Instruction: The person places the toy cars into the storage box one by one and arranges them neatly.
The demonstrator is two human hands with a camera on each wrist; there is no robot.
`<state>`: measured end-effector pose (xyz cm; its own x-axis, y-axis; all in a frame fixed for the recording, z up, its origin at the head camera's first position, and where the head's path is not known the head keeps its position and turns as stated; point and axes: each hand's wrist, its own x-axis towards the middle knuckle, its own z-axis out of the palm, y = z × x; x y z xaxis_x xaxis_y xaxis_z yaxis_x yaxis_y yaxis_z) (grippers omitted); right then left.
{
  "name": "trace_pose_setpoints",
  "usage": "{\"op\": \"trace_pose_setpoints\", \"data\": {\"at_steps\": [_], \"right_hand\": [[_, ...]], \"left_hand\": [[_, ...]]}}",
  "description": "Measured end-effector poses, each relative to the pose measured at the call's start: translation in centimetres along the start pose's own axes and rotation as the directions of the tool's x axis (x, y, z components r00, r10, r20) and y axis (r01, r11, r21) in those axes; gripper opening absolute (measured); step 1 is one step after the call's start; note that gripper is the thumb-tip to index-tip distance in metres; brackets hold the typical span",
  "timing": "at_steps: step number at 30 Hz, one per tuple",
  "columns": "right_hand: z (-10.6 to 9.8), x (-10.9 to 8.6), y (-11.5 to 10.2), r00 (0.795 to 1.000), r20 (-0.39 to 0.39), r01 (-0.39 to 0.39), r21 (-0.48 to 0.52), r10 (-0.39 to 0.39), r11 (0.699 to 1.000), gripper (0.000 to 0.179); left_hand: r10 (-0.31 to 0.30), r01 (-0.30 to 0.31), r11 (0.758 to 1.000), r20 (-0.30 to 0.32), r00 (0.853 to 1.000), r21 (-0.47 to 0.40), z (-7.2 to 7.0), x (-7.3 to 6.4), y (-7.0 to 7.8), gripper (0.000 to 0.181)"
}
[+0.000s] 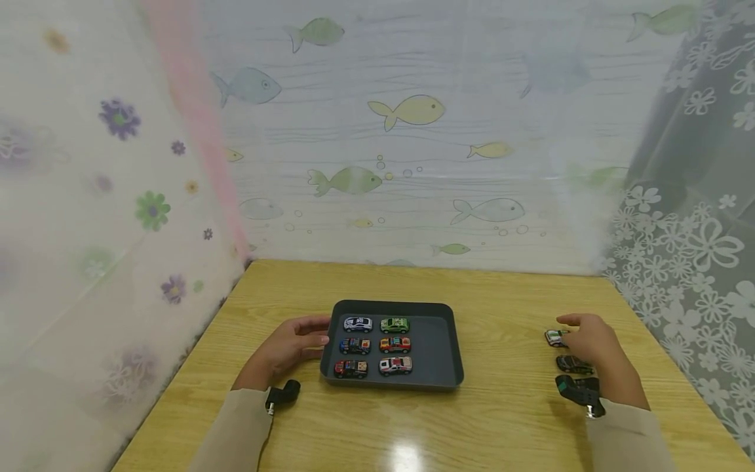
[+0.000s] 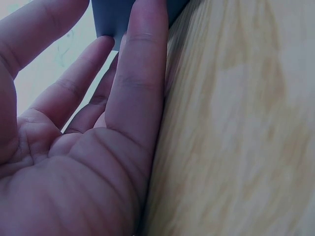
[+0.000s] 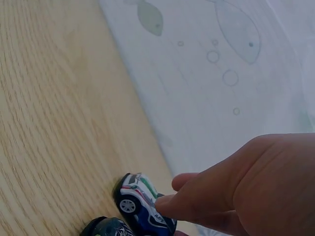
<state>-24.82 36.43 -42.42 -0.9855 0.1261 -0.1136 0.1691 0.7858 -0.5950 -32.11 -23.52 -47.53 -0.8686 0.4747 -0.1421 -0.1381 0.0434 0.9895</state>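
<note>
A dark grey tray (image 1: 433,347) lies on the table with several toy cars in two columns in its left and middle part. My left hand (image 1: 290,344) is at the tray's left side, its fingers loosely extended and touching the outer wall (image 2: 110,22). At the right, my right hand (image 1: 592,341) pinches a white toy car (image 1: 555,337) with green and red stripes and a blue lower side (image 3: 142,201). The thumb presses on the car's side; part of the car is hidden by the fingers.
A dark toy car (image 1: 573,364) stands just nearer than the white one; another dark shape shows beside the right wrist camera (image 1: 580,391). The wooden table (image 1: 501,308) ends at a fish-patterned curtain (image 1: 413,196) behind and flowered curtains at both sides.
</note>
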Motion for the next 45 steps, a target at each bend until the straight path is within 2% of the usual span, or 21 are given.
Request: {"op": "trace_pose_setpoints", "data": {"at_steps": [10,19,24,31,37,45], "right_hand": [[-0.2,-0.2,0.2,1.000,-0.002,-0.006,-0.079,0.006,0.997,0.041],[-0.1,-0.1,0.3,0.999,-0.034,0.010,-0.085,-0.013,0.996,0.037],[0.3,0.0,0.3,0.999,-0.018,0.025,-0.064,-0.026,0.998,0.037],[0.8,0.4,-0.6,0.999,-0.010,0.049,-0.087,-0.050,0.995,0.036],[1.3,0.4,-1.2,0.998,0.002,0.056,-0.105,-0.056,0.993,0.036],[2.3,0.7,-1.8,0.995,-0.002,0.103,-0.124,-0.104,0.987,0.032]], "left_hand": [[-0.002,0.002,1.000,-0.007,1.000,-0.008,0.2,0.0,0.0,0.060],[-0.007,0.007,1.000,-0.009,1.000,-0.007,0.2,0.0,-0.1,0.062],[-0.018,0.018,1.000,-0.016,1.000,0.001,0.0,-0.1,-0.4,0.063],[-0.012,0.011,1.000,-0.006,1.000,-0.007,0.0,-0.2,-0.7,0.059],[-0.026,0.025,0.999,-0.023,0.999,-0.021,-0.1,-0.1,-0.6,0.063],[-0.001,0.001,1.000,0.003,1.000,-0.004,-0.2,0.1,-0.5,0.062]]}}
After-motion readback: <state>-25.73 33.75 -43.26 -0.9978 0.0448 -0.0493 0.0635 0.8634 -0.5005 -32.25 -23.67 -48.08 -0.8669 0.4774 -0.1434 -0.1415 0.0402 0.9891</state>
